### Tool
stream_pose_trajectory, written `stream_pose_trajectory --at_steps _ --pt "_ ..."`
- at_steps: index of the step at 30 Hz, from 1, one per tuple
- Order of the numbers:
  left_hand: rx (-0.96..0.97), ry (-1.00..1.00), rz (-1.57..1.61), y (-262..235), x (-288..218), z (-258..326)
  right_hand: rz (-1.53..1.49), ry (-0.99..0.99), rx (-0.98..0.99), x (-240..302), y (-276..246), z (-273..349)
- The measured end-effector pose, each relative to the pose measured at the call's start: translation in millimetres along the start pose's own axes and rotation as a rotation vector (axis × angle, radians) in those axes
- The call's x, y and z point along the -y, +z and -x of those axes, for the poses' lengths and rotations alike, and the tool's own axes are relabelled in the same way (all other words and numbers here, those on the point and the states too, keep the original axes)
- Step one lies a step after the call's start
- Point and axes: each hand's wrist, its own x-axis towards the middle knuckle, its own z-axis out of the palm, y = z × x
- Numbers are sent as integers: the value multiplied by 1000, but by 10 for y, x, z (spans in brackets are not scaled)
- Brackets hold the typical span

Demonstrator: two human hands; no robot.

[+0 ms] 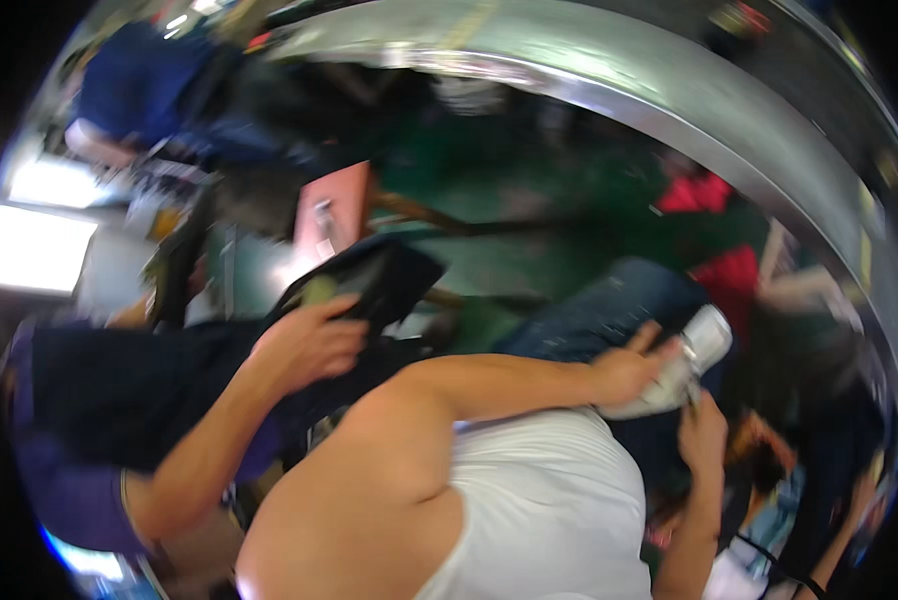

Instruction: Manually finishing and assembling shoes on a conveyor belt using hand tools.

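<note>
My left hand [629, 375] reaches across to the right and is closed on a white shoe [709, 335], held above my lap. The shoe is blurred, and its far end looks shiny. My right hand [704, 432] comes up from the lower right, fingers pinched on a small thin thing [692, 390] against the near side of the shoe. Motion blur hides what kind of thing that is. My legs in blue jeans [609, 305] lie beyond the shoe.
Close on my left sits a co-worker in purple with a dark apron [149, 390]; their hand [314, 345] is by a dark object. Beyond stands a pinkish-red box [334, 210]. A metal-edged conveyor or bench [609, 85] curves along the far side. Red items [699, 190] lie under it.
</note>
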Motion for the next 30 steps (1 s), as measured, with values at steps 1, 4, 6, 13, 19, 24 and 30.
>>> stream_pose_trajectory --at_steps 1,4,6,13,19,24,30 --pt "43 175 -313 -47 26 26 42 134 142 44 -154 -18" --pt "38 409 -664 21 190 46 -423 335 497 -124 -488 -153" --pt "58 324 -648 -151 -37 82 -348 321 549 -178 -644 -306" --pt "113 292 -694 -200 -35 -81 153 -63 154 38 -381 -815" --pt "106 251 -822 -259 -25 144 182 -75 213 124 -191 -620" --pt "-180 266 -325 -116 440 279 -228 -2 162 252 -220 -245" --pt "143 283 -420 -322 114 313 -463 -9 128 -105 -12 -209"
